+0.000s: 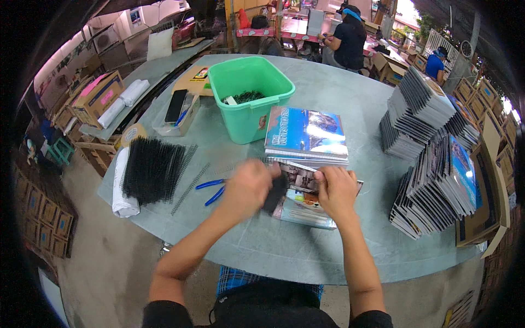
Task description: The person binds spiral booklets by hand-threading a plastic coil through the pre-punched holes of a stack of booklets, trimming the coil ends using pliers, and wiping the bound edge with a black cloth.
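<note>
My right hand (pixel 336 191) grips a notebook (pixel 298 177) by its far edge, thumb on top, holding it tilted above another notebook (pixel 309 210) with a bright cover. At the left end of the held notebook, my left hand (pixel 246 186) is closed and blurred by motion; what its fingers pinch is not clear. A dark patch (pixel 275 194) beside those fingers is too smeared to name. Blue-handled pliers (pixel 215 195) lie just left of my left hand, their jaws hidden. Beyond my hands lies a stack of blue-covered books (pixel 306 134).
Black binding coils (pixel 150 169) lie in a pile at left on a white roll (pixel 121 191), with loose coils (pixel 186 180) alongside. A green bin (pixel 249 109) and a phone (pixel 175 105) on a container stand behind. Spiral-bound notebook stacks (pixel 435 186) and a carton (pixel 486 202) line the right.
</note>
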Motion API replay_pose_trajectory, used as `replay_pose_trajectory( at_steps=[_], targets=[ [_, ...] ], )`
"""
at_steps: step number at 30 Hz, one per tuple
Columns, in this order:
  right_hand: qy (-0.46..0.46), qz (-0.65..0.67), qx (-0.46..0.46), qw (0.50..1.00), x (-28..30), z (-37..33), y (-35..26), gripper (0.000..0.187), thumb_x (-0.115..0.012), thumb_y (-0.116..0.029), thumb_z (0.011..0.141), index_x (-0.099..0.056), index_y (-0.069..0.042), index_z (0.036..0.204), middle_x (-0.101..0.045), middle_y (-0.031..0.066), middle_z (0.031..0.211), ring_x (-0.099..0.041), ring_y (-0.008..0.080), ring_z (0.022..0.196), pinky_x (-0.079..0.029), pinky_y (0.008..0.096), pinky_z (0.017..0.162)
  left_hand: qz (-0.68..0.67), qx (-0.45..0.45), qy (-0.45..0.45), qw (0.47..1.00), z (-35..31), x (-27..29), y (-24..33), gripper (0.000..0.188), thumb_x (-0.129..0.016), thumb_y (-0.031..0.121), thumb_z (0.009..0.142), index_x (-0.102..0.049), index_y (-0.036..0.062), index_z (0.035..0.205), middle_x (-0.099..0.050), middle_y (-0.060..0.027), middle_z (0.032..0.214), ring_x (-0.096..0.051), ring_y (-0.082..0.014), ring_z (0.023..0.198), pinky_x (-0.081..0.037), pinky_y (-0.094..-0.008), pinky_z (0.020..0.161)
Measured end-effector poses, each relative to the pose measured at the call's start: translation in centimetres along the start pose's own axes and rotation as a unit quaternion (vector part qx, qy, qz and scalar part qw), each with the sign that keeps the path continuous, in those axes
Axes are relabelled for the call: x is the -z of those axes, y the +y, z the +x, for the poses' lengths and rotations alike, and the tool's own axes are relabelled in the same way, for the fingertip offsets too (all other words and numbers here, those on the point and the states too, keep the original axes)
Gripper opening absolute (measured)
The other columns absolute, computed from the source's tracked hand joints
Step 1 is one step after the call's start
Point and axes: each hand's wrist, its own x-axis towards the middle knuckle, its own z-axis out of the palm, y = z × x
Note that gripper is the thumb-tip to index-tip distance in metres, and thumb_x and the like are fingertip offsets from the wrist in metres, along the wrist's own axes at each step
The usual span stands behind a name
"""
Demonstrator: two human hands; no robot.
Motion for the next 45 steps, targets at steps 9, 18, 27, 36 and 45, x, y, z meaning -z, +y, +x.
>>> replay_pose_trajectory(
  at_steps=[9,18,27,36,45],
  targets=[
    [-0.023,0.047,0.000,0.999,0.1,0.2,-1.0,0.015,-0.052,-0.020,0.086,-0.058,-0.009,0.078,-0.059,0.0048,0.074,-0.053,0.0239,0.072,-0.034,0.0373,0.066,-0.054,0.052,0.023,0.997,-1.6,0.5,1.2,0.034,-0.064,0.002,0.070,-0.065,0.0123,0.102,-0.058,-0.0101,0.082,-0.055,-0.0250,0.079,-0.045,-0.0341,0.072],
    [-0.037,0.035,-0.008,0.999,0.2,-0.4,-0.8,0.011,-0.052,-0.017,0.087,-0.059,-0.010,0.083,-0.058,0.0038,0.075,-0.052,0.0236,0.073,-0.033,0.0359,0.066,-0.085,0.067,0.051,0.993,-0.5,1.0,2.2,0.029,-0.064,0.005,0.072,-0.065,0.0138,0.100,-0.055,-0.0104,0.084,-0.057,-0.0265,0.077,-0.048,-0.0348,0.068],
    [-0.011,0.031,0.012,0.999,0.7,-1.1,-0.8,0.008,-0.057,-0.011,0.079,-0.058,-0.009,0.087,-0.057,0.0050,0.078,-0.052,0.0244,0.076,-0.035,0.0376,0.068,-0.090,0.040,0.120,0.988,2.1,1.5,3.4,0.029,-0.063,0.006,0.074,-0.063,0.0102,0.102,-0.053,-0.0129,0.092,-0.059,-0.0296,0.080,-0.049,-0.0369,0.072],
    [-0.032,0.337,-0.213,0.917,4.8,-3.0,4.3,0.017,-0.068,-0.008,0.078,-0.064,-0.002,0.092,-0.067,0.0086,0.082,-0.059,0.0124,0.069,-0.045,0.0234,0.066,-0.261,0.199,0.197,0.924,3.0,0.5,4.9,0.025,-0.067,0.010,0.071,-0.065,0.0070,0.096,-0.060,-0.0095,0.096,-0.059,-0.0268,0.088,-0.047,-0.0350,0.078],
    [0.086,0.549,-0.324,0.765,-0.2,-3.1,2.5,0.012,-0.068,-0.010,0.080,-0.062,-0.002,0.087,-0.063,0.0016,0.079,-0.054,0.0050,0.068,-0.043,0.0192,0.062,-0.113,0.094,-0.045,0.988,3.1,-0.3,3.7,0.027,-0.067,0.011,0.074,-0.064,0.0073,0.101,-0.059,-0.0099,0.098,-0.058,-0.0258,0.092,-0.046,-0.0333,0.080]
  ],
)
